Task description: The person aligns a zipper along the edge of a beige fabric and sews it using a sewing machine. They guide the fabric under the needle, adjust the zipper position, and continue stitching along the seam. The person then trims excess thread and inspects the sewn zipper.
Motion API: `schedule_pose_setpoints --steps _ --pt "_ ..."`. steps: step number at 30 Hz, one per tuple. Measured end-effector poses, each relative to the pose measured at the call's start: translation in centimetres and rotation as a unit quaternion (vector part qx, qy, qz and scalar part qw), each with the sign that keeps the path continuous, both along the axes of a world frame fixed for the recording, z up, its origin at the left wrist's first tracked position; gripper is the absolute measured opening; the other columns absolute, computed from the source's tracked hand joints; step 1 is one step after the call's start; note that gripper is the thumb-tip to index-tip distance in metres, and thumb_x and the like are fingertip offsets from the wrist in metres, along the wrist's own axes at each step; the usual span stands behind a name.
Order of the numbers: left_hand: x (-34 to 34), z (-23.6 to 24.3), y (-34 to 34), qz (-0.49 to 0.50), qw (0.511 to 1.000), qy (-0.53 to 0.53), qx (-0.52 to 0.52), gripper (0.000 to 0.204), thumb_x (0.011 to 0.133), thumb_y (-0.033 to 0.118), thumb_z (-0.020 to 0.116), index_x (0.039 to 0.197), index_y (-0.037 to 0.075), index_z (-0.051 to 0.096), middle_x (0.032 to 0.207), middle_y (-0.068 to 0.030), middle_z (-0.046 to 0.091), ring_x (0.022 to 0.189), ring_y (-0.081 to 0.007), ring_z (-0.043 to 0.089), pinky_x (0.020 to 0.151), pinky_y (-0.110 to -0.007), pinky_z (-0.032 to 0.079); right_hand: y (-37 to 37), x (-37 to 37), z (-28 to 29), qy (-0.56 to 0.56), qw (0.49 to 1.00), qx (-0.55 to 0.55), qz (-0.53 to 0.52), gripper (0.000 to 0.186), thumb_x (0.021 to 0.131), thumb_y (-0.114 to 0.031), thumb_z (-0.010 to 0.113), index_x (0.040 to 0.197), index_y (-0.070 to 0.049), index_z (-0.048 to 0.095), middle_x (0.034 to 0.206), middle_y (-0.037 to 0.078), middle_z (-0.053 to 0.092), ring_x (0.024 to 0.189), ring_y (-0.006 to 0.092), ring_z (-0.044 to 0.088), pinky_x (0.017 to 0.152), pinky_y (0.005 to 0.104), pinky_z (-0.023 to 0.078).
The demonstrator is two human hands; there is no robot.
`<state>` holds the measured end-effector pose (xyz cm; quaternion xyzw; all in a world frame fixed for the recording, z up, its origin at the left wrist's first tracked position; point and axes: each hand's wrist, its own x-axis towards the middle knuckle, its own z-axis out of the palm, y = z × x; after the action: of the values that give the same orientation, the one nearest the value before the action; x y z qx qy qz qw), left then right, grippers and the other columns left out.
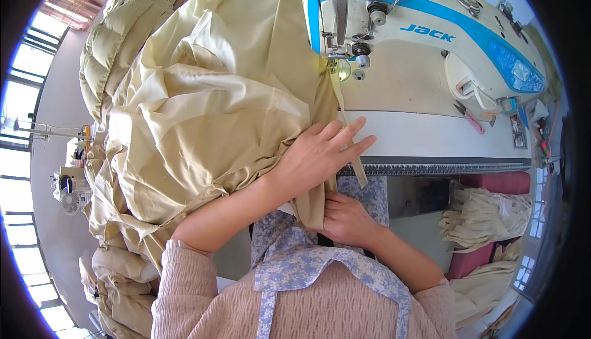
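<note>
A large beige garment (pixel 203 111) of shiny cloth lies bunched over the left of the table and hangs past its front edge. My left hand (pixel 314 154) rests on the cloth with fingers stretched out, the fingertips across a narrow beige strip (pixel 359 171). That strip runs up towards the needle area of the white and blue sewing machine (pixel 394 6). Lower down, below the table edge, my right hand (pixel 349 221) is closed on a hanging edge of the garment. Its fingertips are partly hidden by the cloth.
Pink-handled thread snips (pixel 473 120) lie right of the machine bed. A ruler strip (pixel 418 169) runs along the table's front edge. Bundled pale cloth pieces (pixel 480 217) sit at the lower right. Quilted beige cloth (pixel 117 37) is piled at the far left.
</note>
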<state>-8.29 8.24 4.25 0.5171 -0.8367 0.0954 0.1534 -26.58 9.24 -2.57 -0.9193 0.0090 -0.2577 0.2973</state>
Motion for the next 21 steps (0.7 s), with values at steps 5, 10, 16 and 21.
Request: schedule_pose_setpoints --steps 5,10,16,21 --pt "1.7 -1.7 1.9 0.031 0.995 0.089 0.03 0.045 0.074 0.003 0.069 0.119 0.008 0.069 0.123 -0.0074 0.064 0.101 -0.0249 0.067 0.073 -0.035 0.06 0.4 -0.4 0.3 0.015 1.0 0.013 -0.014 0.024 0.087 -0.026 0.076 0.098 -0.004 0.074 0.097 0.01 0.075 0.104 0.03 0.07 0.096 0.0389 0.055" --pt "2.4 -1.9 5.5 0.021 0.989 0.144 0.029 0.043 0.071 0.0 0.07 0.114 0.004 0.071 0.115 -0.0099 0.069 0.097 -0.0283 0.071 0.073 -0.037 0.061 0.9 -0.8 -0.2 0.01 1.0 0.023 -0.011 0.024 0.088 -0.027 0.076 0.096 -0.004 0.073 0.097 0.008 0.075 0.104 0.0286 0.07 0.094 0.0376 0.056" --pt "2.2 -1.5 5.7 0.02 0.991 0.124 0.047 0.044 0.072 0.002 0.071 0.116 0.002 0.071 0.113 -0.0111 0.07 0.099 -0.0296 0.071 0.078 -0.038 0.061 1.1 -1.2 0.3 0.0 0.999 0.05 -0.01 0.025 0.088 -0.029 0.076 0.094 -0.005 0.072 0.091 0.008 0.074 0.099 0.0277 0.07 0.087 0.0363 0.058" --pt "1.9 -0.8 5.2 0.013 0.991 0.124 0.046 0.044 0.071 0.003 0.071 0.115 0.002 0.072 0.111 -0.0113 0.07 0.099 -0.0298 0.071 0.08 -0.04 0.061 0.6 -1.5 0.8 0.01 0.997 0.079 0.012 0.024 0.089 -0.029 0.077 0.092 -0.005 0.072 0.088 0.009 0.073 0.09 0.0282 0.07 0.083 0.0373 0.058"
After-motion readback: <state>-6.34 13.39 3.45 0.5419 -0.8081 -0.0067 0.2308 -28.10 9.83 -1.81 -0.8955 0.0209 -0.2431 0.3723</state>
